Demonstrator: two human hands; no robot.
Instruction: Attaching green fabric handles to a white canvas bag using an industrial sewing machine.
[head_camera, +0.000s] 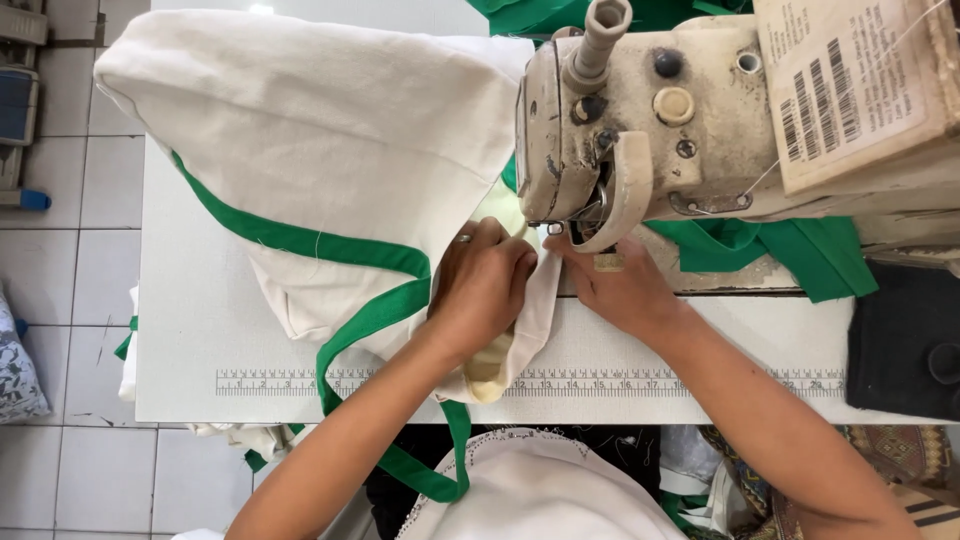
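Pinching cream bag (330, 150) edge w/ both hands, left hand (482, 290), right hand (615, 285), at sewing machine (640, 120).

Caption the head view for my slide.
Both hands, left hand and right hand, press cream fabric under a sewing machine.

**Both hands bunched at frame centre**

Left forearm rising from the lower left of the frame, bare, angled up toward centre. Left hand (483, 290) curled, knuckles up, fingers bent and pinched down, a ring on one finger. Right forearm entering from the lower right corner, slanting up and left. Right hand (618, 288) flatter, palm down, fingers stretched toward upper centre, fingertips hidden. Hands close together, nearly touching just above mid-frame.
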